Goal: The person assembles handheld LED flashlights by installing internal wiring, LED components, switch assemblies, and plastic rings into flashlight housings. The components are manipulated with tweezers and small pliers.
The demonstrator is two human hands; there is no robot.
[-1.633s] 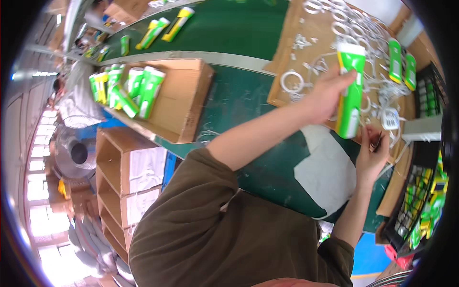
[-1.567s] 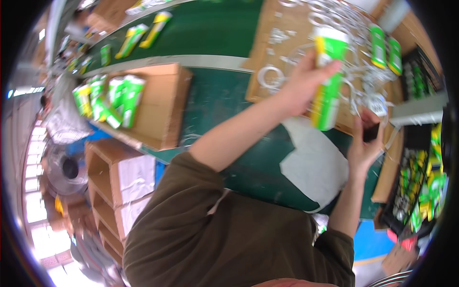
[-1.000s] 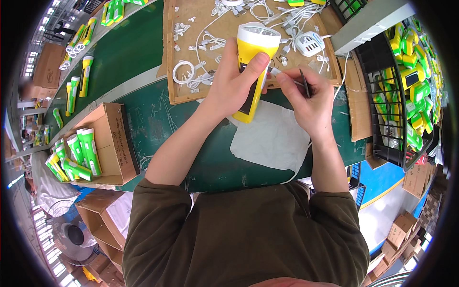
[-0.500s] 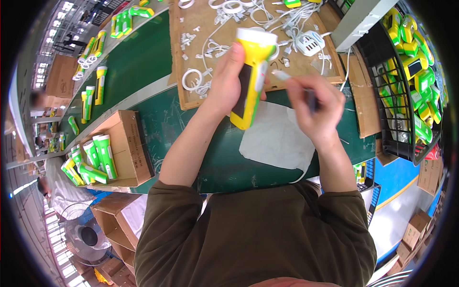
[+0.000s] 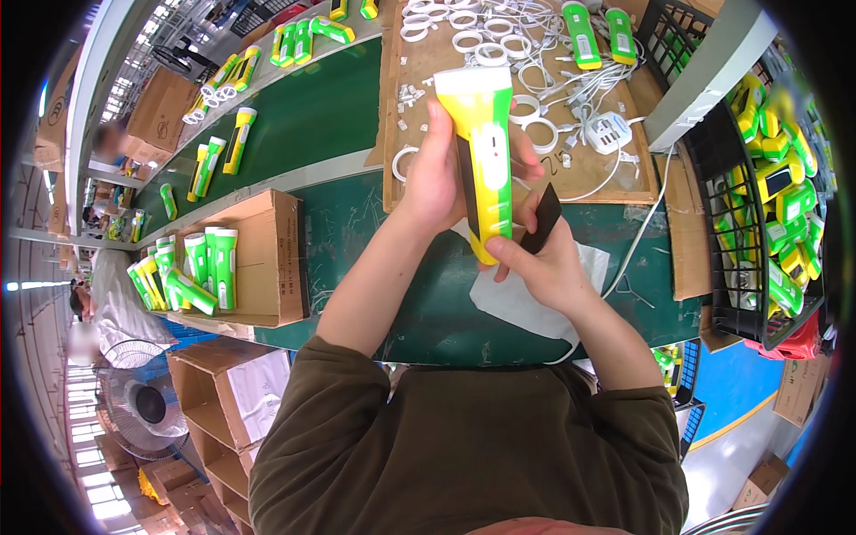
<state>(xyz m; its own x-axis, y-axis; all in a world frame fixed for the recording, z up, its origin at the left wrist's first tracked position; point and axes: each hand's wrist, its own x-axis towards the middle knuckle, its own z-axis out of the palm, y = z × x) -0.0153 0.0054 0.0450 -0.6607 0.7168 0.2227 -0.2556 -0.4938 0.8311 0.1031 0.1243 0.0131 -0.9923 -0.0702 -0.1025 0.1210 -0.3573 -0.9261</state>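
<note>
Far left, an open cardboard box sits at the bench edge w/ several green-and-white torches standing in it; more torches lie on the green belt behind. Moving right, the person's left hand is wrapped around the body of a yellow-and-green torch — fingers curled closed on it, thumb side toward the camera, holding it upright over the bench, lens end up near the cardboard tray of white rings and cables. Just right and lower, the right hand pinches the torch's tail end w/ thumb and forefinger while the other fingers close on a thin dark tool, prob. a blade or driver, slanted beside the torch. Under both hands lies a white sheet on the green bench. Far right, a black wire crate holds more yellow-green units. Risk as judged: the dark tool could slip off the smooth plastic toward the left-hand fingers, or the torch could twist in a one-hand grip if pushed hard from below. Hard to tell — what the tool's tip is doing, since the torch body and thumb cover it; the crate's contents are cut by the rim, and the background is too blurred to read
</note>
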